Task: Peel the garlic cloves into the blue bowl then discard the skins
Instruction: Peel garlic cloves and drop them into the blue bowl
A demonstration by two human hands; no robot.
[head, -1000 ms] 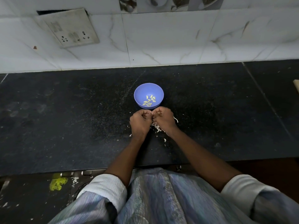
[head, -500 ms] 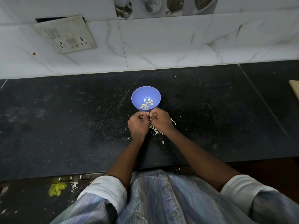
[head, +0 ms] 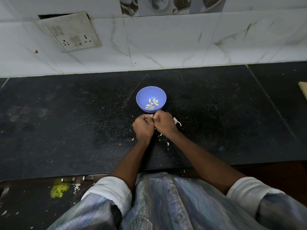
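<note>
A blue bowl (head: pixel 142 95) stands on the black counter and holds several peeled garlic cloves (head: pixel 152 103). Just in front of it my left hand (head: pixel 143 127) and my right hand (head: pixel 165 123) meet with fingers curled, pinching a small garlic clove between the fingertips. The clove itself is almost wholly hidden by the fingers. White garlic skins (head: pixel 177 121) lie scattered on the counter under and to the right of my right hand.
The black stone counter (head: pixel 66 122) runs wide to both sides, with a tiled wall and a switch plate (head: pixel 71 34) behind. A pale board edge (head: pixel 303 92) shows at far right. A yellow scrap (head: pixel 59 190) lies below the counter's front edge.
Both hands stay pressed together in front of the bowl, with only small finger movement. The camera has tilted slightly, so the bowl and hands sit a little lower in view.
</note>
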